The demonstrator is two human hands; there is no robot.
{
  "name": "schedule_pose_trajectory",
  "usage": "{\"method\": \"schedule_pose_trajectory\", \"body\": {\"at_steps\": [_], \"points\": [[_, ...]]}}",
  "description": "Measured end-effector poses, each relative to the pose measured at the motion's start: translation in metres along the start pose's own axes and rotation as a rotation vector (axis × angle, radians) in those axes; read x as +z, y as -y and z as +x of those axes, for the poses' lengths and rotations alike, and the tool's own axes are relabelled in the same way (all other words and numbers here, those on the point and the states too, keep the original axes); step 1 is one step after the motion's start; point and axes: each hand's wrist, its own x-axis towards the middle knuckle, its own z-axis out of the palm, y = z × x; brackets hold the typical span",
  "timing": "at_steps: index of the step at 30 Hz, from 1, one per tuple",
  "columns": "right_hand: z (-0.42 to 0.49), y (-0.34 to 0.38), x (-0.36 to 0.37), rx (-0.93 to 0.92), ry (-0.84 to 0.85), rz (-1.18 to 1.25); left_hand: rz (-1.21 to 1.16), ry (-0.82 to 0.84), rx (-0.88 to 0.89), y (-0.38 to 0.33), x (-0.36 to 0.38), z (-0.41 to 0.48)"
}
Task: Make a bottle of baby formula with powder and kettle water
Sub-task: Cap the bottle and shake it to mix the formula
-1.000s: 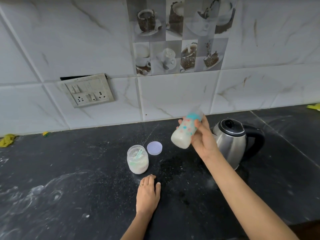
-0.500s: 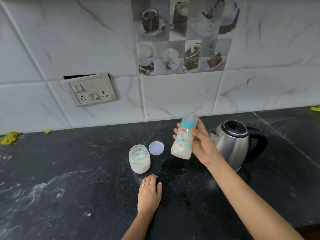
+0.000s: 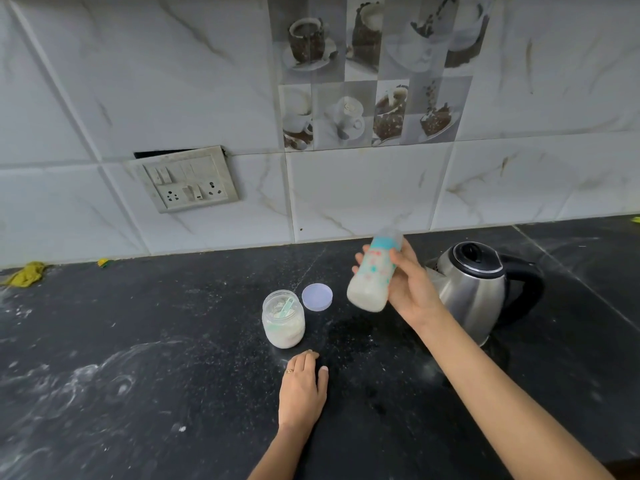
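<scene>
My right hand (image 3: 412, 289) grips a baby bottle (image 3: 372, 278) with a teal collar, tilted, its lower part full of milky white liquid; it hangs above the black counter (image 3: 138, 341). Left of it stands an open clear jar of white powder (image 3: 283, 320) with a teal scoop inside. The jar's pale lilac lid (image 3: 317, 296) lies flat beside it. A steel kettle (image 3: 474, 289) with a black lid and handle stands just right of my right hand. My left hand (image 3: 303, 389) rests palm down on the counter in front of the jar, holding nothing.
White powder is smeared over the counter's left part. A wet patch (image 3: 349, 332) lies below the bottle. A yellow cloth (image 3: 26, 273) sits at the far left against the tiled wall, where a switch plate (image 3: 188, 180) hangs loose.
My right hand has swung the bottle from tilted, to more upright, and back to tilted, in roughly the same spot. The left hand, jar, lid and kettle have stayed put.
</scene>
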Motion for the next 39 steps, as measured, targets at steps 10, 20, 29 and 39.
{"method": "schedule_pose_trajectory", "body": {"at_steps": [10, 20, 29, 39], "points": [[0.002, 0.004, 0.005, -0.027, -0.015, -0.055, 0.002, -0.005, 0.005, 0.0, 0.0, 0.0], [-0.005, 0.012, 0.009, 0.012, 0.054, -0.024, 0.009, -0.003, 0.001, 0.002, 0.002, 0.002], [0.005, 0.007, 0.004, 0.109, -0.083, 0.01, 0.007, -0.003, 0.0, 0.002, 0.003, 0.001], [0.007, 0.018, 0.01, 0.033, -0.16, 0.044, 0.011, -0.008, 0.009, 0.004, 0.004, 0.0]]}}
